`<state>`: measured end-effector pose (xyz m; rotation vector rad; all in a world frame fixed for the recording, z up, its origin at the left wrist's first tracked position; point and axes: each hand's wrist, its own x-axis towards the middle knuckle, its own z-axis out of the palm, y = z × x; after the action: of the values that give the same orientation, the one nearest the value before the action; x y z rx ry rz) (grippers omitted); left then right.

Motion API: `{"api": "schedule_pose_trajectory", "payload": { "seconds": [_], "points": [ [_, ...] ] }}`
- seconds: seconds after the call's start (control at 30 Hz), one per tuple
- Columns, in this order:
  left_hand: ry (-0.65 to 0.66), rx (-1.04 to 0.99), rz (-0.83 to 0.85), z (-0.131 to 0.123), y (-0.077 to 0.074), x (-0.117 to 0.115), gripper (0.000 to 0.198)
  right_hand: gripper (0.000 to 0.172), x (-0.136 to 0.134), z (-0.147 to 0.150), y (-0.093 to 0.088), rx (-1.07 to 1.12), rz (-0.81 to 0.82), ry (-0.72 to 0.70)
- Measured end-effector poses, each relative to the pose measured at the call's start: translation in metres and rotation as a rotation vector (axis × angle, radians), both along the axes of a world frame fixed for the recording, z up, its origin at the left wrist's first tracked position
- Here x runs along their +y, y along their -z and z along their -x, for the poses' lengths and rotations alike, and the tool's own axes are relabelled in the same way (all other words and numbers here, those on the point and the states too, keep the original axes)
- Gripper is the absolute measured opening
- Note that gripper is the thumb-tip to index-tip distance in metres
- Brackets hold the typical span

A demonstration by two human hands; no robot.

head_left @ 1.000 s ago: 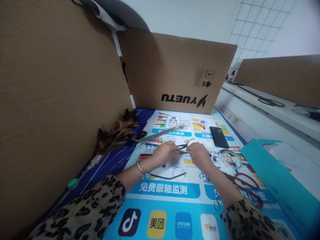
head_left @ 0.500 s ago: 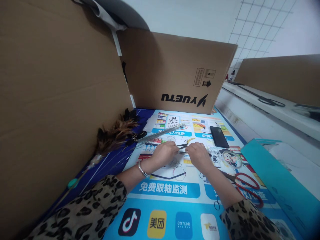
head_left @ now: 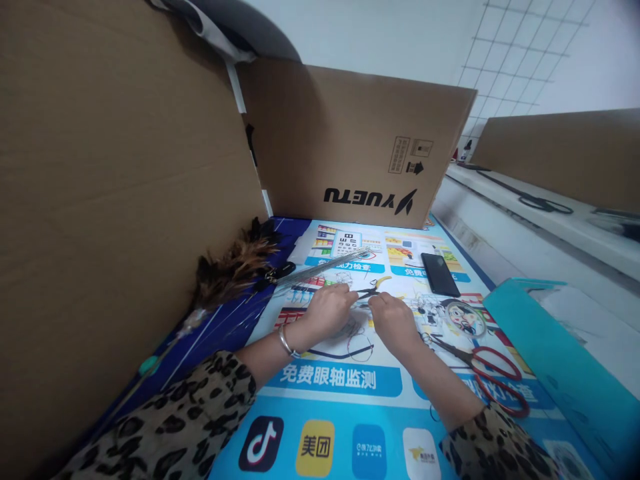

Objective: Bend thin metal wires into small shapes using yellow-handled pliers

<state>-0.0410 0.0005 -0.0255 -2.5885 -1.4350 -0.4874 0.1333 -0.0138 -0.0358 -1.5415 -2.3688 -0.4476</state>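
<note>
Over the printed mat, my left hand [head_left: 327,312] is closed with its fingertips pinched, a metal bangle on the wrist. Close to its right, my right hand [head_left: 395,323] is closed too, thumb and finger pressed together. A thin strand seems to run between the fingertips, too fine to name. Just beyond them lie pliers [head_left: 371,291] with a yellow handle, partly hidden by the hands. Below the hands, loops of fine wire [head_left: 361,347] and a dark curved strip [head_left: 345,355] rest on the mat.
A bundle of thin metal wires [head_left: 325,267] lies behind the left hand. To the right are red-handled scissors [head_left: 497,373], a black phone [head_left: 440,274], a round clear dish [head_left: 465,319] and a turquoise box [head_left: 555,373]. A feather duster [head_left: 233,267] leans by the cardboard [head_left: 125,167] at left.
My right hand has shifted slightly down and turned a little, showing more of the scissors' blades. The left hand stays nearly in place, still pinched.
</note>
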Motion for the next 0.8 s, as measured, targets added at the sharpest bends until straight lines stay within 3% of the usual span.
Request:
{"api": "schedule_pose_trajectory", "payload": {
  "seconds": [0.2, 0.47, 0.67, 0.8],
  "points": [
    [-0.014, -0.019, -0.046, 0.000, 0.001, 0.002, 0.017, 0.020, 0.003, 0.000, -0.002, 0.081, 0.148, 0.011],
    [0.043, 0.006, -0.109, 0.000, -0.003, -0.003, 0.018, 0.019, 0.000, 0.003, -0.003, 0.132, 0.155, 0.046],
    [-0.024, -0.214, 0.065, 0.000, 0.002, 0.001, 0.025, 0.017, 0.004, -0.001, -0.003, 0.536, 0.261, 0.007],
    [0.006, -0.494, 0.259, -0.001, 0.007, 0.008, 0.018, 0.012, 0.010, -0.003, 0.005, 0.928, 0.474, 0.062]
  ]
}}
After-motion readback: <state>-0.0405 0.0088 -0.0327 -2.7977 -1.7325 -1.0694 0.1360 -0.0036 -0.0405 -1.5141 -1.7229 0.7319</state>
